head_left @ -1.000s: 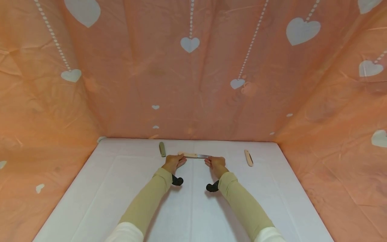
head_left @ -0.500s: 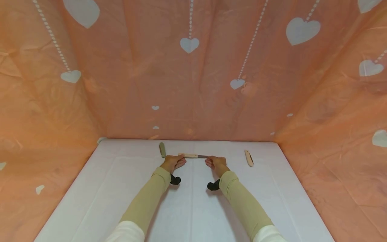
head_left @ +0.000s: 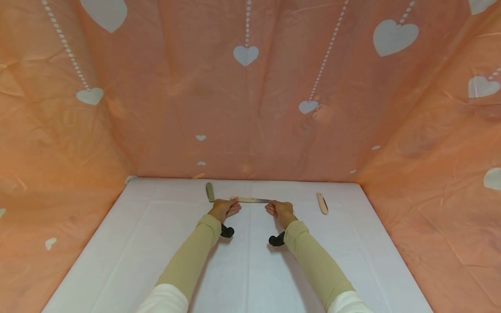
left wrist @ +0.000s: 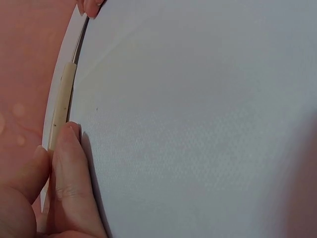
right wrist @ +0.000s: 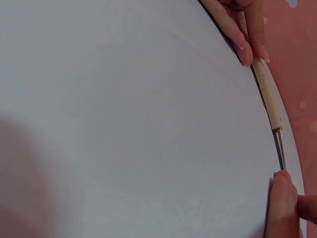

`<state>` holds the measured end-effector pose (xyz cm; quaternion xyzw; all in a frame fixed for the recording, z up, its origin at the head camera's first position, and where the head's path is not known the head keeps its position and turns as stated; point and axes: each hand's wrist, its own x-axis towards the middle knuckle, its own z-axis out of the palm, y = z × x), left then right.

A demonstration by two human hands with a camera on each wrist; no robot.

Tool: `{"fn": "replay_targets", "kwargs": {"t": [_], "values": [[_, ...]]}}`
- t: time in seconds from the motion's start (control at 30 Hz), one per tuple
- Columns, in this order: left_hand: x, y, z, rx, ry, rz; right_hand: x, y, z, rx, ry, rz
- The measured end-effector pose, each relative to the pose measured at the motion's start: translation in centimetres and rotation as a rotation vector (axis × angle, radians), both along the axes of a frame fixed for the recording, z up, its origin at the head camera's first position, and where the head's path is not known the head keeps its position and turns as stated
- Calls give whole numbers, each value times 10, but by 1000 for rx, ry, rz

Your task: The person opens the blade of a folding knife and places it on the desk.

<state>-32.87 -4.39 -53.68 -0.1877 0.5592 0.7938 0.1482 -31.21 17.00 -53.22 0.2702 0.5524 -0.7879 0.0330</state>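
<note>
A folding knife with a cream handle (head_left: 246, 200) lies crosswise between my hands near the far side of the table, its blade (head_left: 262, 201) swung out to the right. My left hand (head_left: 225, 209) pinches the left end of the handle between thumb and fingers, and the left wrist view shows that grip on the handle (left wrist: 62, 99). At the other end, my right hand (head_left: 281, 210) pinches the blade near its tip, which its fingers hide. In the right wrist view the blade (right wrist: 279, 148) looks thin, seen nearly edge-on.
Left of my hands lies a green folded knife (head_left: 209, 192). A peach-coloured folded knife (head_left: 322, 203) rests further right. The white-covered table (head_left: 246, 269) ends at an orange curtain (head_left: 250, 130) with hearts, which rises behind and on both sides.
The blade's shine went from bright to dark, then to grey, so the knife seems to have turned slightly. Both hands keep their grip in nearly the same place.
</note>
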Motion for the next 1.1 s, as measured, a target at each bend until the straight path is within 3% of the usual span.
{"fn": "replay_targets", "kwargs": {"t": [0.37, 0.53, 0.67, 0.9, 1.1], "values": [[8, -1, 0, -43, 64, 3, 3, -5, -1, 16, 47, -10], [9, -6, -1, -48, 114, -43, 7, -7, 2, 33, 62, 36], [11, -14, 5, -116, 170, -58, 8, -7, 4, 32, 85, 88], [9, -36, 21, -321, 291, 56, -2, -19, 8, -2, 140, 216], [7, -61, 27, -464, 309, 143, -4, -44, 18, 27, 171, 320]]}}
